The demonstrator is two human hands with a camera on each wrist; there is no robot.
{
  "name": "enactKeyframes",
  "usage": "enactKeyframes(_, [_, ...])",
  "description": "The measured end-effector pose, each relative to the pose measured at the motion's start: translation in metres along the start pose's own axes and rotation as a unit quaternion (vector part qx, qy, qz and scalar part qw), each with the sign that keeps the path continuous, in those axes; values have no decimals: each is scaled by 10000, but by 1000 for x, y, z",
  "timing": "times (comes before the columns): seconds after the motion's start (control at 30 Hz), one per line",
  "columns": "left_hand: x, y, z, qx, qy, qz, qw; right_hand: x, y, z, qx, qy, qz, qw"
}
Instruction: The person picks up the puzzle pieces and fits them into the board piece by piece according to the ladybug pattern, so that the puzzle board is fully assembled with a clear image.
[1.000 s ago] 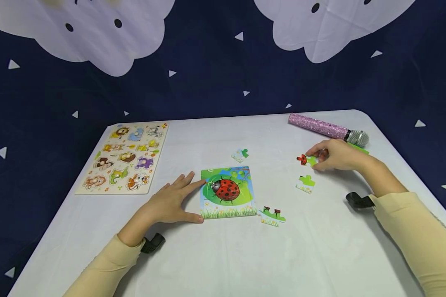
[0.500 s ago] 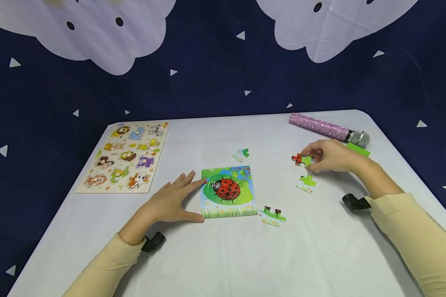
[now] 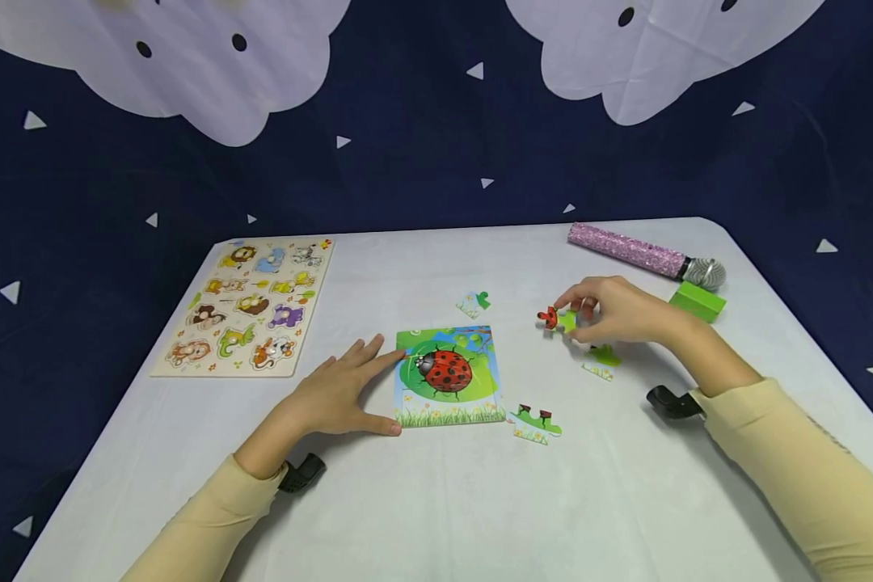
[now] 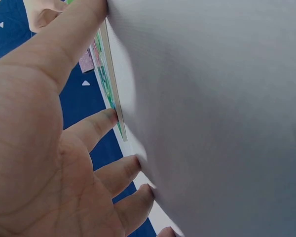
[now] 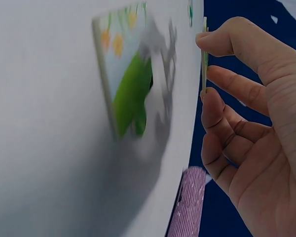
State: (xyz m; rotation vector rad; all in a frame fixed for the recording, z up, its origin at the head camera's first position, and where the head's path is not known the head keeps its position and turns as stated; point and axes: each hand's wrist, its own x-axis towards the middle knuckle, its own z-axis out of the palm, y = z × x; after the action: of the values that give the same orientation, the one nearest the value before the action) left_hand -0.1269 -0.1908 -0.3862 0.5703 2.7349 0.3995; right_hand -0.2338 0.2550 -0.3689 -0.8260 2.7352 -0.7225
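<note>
On the white table lies a square ladybug puzzle board (image 3: 447, 376). My left hand (image 3: 338, 396) is spread at its left side, thumb and index fingertip touching the edge, as the left wrist view also shows. Between thumb and fingers, my right hand (image 3: 618, 311) pinches a red and green puzzle piece (image 3: 558, 320); in the right wrist view that piece (image 5: 204, 54) is seen edge-on, above the table. Below the right hand lies a green and white piece (image 3: 600, 362), partly covered. Another piece (image 3: 535, 424) rests by the board's lower right corner, and one more (image 3: 473, 304) behind the board.
An animal peg puzzle (image 3: 243, 307) lies at the back left. At the back right are a pink glittery microphone (image 3: 636, 252) and a green block (image 3: 698, 301). A dark blue cloth with white shapes hangs behind the table.
My right hand has moved left with the red and green piece, passing over the green and white piece and uncovering the green block. My left hand has stayed at the board.
</note>
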Motion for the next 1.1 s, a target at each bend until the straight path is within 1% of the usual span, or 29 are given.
enactKeyframes(0.23, [0,0,0,-19,-13,-21,10000,9,-19,10,211,-148,-291,9992])
enactKeyframes(0.43, [0,1,0,-5,-3,-13,10000,18,-35,19,180,-255,-611,9976])
enactKeyframes(0.67, [0,1,0,-22,-15,-40,10000,26,-51,30,118,-447,-853,9953])
enactKeyframes(0.8, [0,1,0,-2,-14,-46,10000,28,-59,36,206,-610,-953,9934])
enactKeyframes(1.0, [0,1,0,6,9,-46,10000,33,-68,46,199,-821,-1165,9896])
enactKeyframes(1.1, [0,2,0,8,7,-49,10000,36,-71,51,108,-849,-1332,9874])
